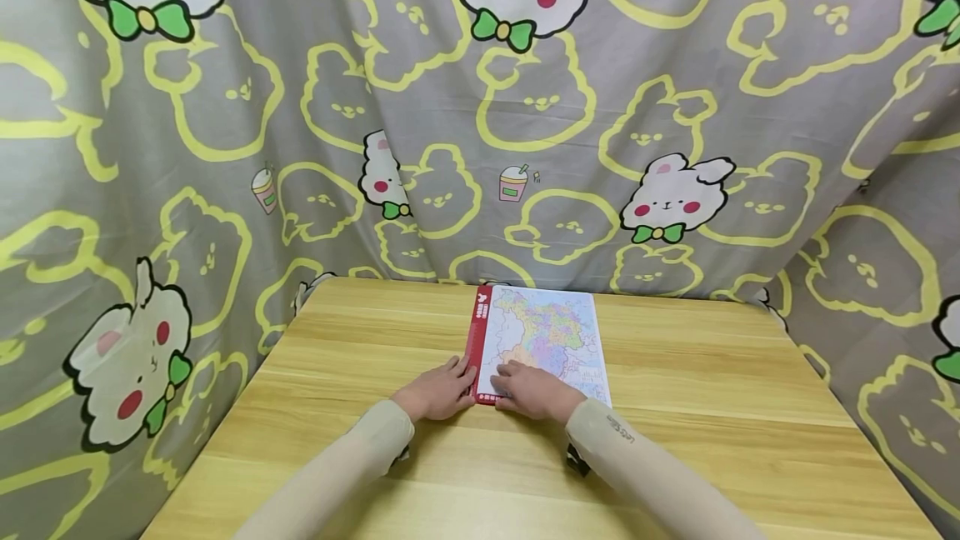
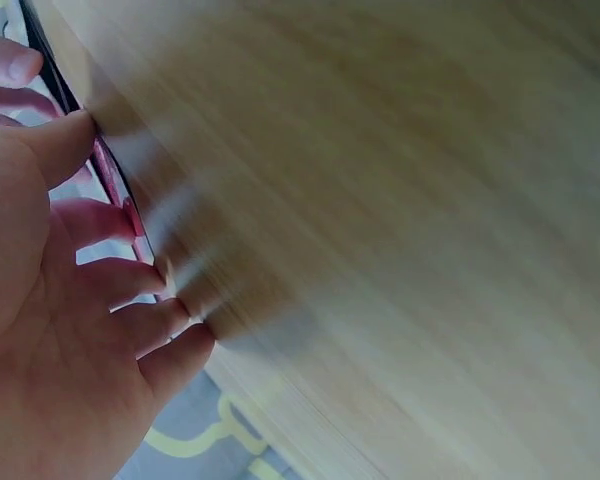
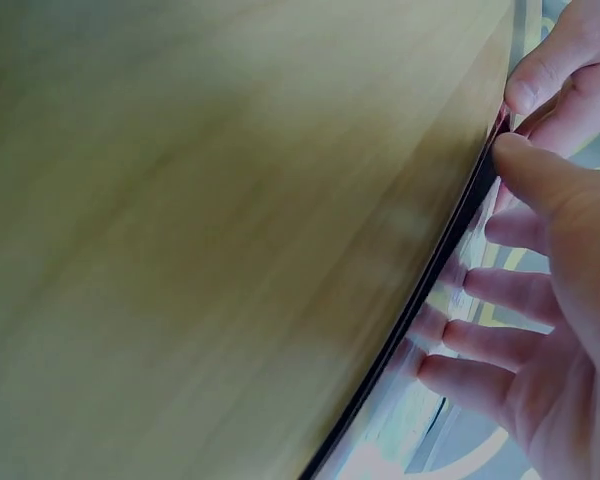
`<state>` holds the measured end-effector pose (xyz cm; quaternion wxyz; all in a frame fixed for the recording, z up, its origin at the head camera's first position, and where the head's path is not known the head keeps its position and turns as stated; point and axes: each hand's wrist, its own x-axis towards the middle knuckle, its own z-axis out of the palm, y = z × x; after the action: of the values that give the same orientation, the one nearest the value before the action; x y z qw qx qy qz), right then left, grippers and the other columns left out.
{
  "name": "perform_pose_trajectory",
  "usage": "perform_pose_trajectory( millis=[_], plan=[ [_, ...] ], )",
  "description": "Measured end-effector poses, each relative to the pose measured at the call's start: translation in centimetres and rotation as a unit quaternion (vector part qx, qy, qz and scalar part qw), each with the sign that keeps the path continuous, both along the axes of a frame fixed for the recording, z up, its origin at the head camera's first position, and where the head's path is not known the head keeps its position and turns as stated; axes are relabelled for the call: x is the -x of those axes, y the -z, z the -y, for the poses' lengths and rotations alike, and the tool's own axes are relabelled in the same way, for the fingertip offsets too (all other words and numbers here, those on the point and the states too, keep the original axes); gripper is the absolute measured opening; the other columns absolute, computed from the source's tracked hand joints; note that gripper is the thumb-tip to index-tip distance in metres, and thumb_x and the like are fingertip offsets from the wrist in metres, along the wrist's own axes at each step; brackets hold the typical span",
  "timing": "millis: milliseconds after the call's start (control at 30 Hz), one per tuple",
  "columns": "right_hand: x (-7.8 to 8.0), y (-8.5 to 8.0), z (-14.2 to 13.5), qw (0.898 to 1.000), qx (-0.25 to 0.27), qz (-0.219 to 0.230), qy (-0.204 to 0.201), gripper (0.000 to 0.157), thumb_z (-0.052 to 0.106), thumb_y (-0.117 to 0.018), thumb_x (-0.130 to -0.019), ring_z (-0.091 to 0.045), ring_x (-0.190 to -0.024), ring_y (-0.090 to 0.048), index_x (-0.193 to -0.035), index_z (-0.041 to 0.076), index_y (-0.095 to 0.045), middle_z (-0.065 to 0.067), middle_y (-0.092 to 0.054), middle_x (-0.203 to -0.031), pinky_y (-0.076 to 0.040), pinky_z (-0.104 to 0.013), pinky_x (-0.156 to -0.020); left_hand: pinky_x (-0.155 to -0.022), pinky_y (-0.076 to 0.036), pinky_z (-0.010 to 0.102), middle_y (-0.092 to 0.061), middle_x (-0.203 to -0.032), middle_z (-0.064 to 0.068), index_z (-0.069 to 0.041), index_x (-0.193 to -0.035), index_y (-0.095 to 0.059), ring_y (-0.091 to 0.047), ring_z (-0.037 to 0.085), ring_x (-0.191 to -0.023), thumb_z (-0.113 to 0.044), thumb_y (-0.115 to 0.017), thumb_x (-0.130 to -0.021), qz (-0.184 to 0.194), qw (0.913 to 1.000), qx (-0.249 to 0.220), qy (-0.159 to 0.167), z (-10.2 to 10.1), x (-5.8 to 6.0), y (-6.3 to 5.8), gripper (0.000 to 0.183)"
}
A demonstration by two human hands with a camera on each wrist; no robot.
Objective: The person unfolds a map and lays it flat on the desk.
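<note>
A flat board printed with a colourful map (image 1: 551,319) lies on the wooden table, a red strip (image 1: 477,332) along its left side. My left hand (image 1: 441,390) rests at the near left corner, its fingertips touching the red edge and the table beside it. On the board's near part lies my right hand (image 1: 536,392), its thumb against the near edge. In the right wrist view, fingertips (image 3: 435,370) touch the glossy top above a dark edge (image 3: 420,290). The left wrist view shows spread fingers (image 2: 180,355) along the board's side.
The wood-grain table (image 1: 697,407) extends to both sides of the board. A grey curtain (image 1: 442,123) with cartoon animals hangs behind the table and along both sides. The board's far edge reaches close to the back curtain.
</note>
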<state>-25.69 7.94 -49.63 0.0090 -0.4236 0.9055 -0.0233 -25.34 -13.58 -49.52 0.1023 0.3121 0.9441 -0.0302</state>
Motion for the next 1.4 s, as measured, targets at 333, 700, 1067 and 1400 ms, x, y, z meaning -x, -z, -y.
perform_pose_trajectory(
  millis=[333,700,1067,1400],
  plan=[
    [-0.2,-0.1,-0.6,0.999,0.032,0.02,-0.013,0.037,0.024,-0.046,-0.101,-0.026,-0.12,-0.052,-0.133,0.009,-0.055,-0.012,-0.054,-0.132,-0.04,-0.037,-0.1,-0.109,-0.027,0.04,-0.026,-0.152,0.018,-0.004,-0.146,-0.035,-0.025,0.035,-0.138,-0.044,-0.041,-0.099,0.005,0.9998,-0.008,-0.015,-0.4,-0.1,0.0,0.062],
    [-0.8,-1.6,-1.1,0.999,0.031,-0.022,-0.021,0.048,0.007,-0.056,-0.094,-0.022,-0.116,-0.055,-0.141,0.014,-0.046,-0.007,-0.05,-0.137,-0.045,-0.034,-0.094,-0.11,-0.025,0.038,-0.03,-0.148,0.022,0.0,-0.143,-0.037,-0.026,0.035,-0.137,-0.043,-0.041,-0.1,-0.023,0.9997,-0.003,-0.008,-0.8,0.0,0.6,0.061],
    [-1.2,-2.6,-1.4,0.999,0.033,-0.03,-0.015,0.057,0.001,-0.058,-0.091,-0.021,-0.119,-0.053,-0.144,0.009,-0.04,-0.008,-0.047,-0.14,-0.045,-0.034,-0.095,-0.111,-0.024,0.035,-0.032,-0.148,0.021,0.004,-0.142,-0.037,-0.026,0.032,-0.138,-0.035,-0.045,-0.099,-0.015,0.9999,-0.008,0.001,-1.3,-0.3,-0.1,0.058],
    [-1.4,-3.4,-2.0,0.997,0.045,-0.055,-0.021,0.061,0.001,-0.064,-0.087,-0.022,-0.114,-0.056,-0.143,0.01,-0.043,-0.008,-0.048,-0.139,-0.047,-0.033,-0.091,-0.109,-0.027,0.038,-0.034,-0.147,0.022,0.002,-0.143,-0.036,-0.029,0.034,-0.136,-0.034,-0.046,-0.098,-0.019,0.9998,-0.003,-0.009,-1.9,-0.4,-0.2,0.059]
  ],
)
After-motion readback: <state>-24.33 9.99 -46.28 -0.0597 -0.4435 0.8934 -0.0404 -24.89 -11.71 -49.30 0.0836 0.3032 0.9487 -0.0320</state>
